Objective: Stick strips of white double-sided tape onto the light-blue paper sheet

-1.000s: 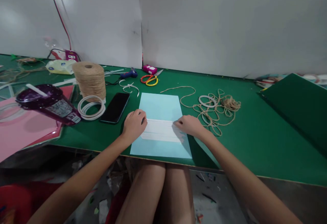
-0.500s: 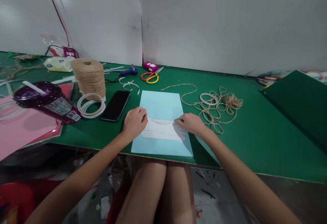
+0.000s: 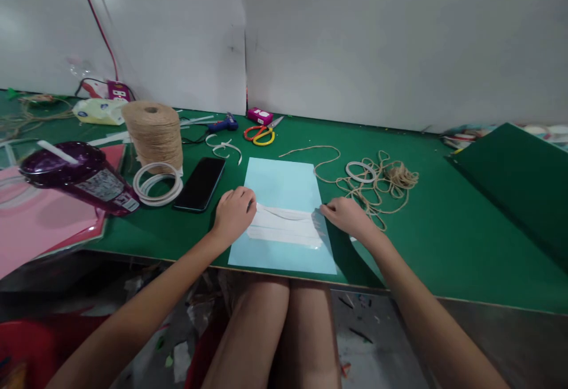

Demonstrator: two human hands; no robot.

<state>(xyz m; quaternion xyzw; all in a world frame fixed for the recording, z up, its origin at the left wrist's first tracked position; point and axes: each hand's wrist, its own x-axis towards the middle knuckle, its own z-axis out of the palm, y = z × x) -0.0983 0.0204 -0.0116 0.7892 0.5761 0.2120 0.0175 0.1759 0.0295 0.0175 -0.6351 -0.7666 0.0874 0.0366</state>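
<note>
A light blue sheet lies flat at the table's front edge. Several white strips run side by side across its lower half, and the topmost one bows slightly off the sheet. My left hand rests on the sheet's left edge, fingers curled down and closed on that strip's left end. At the right edge is my right hand, thumb and fingers pinched together. Whatever its fingertips hold is too small to make out.
Left of the sheet are a phone, white tape rolls, a twine spool and a tilted purple cup. Scissors and a glue gun lie behind. Loose twine and a white ring lie rightward.
My right hand has slid right along the strip, from inside the sheet to its right edge. My left hand has stayed at the left edge.
</note>
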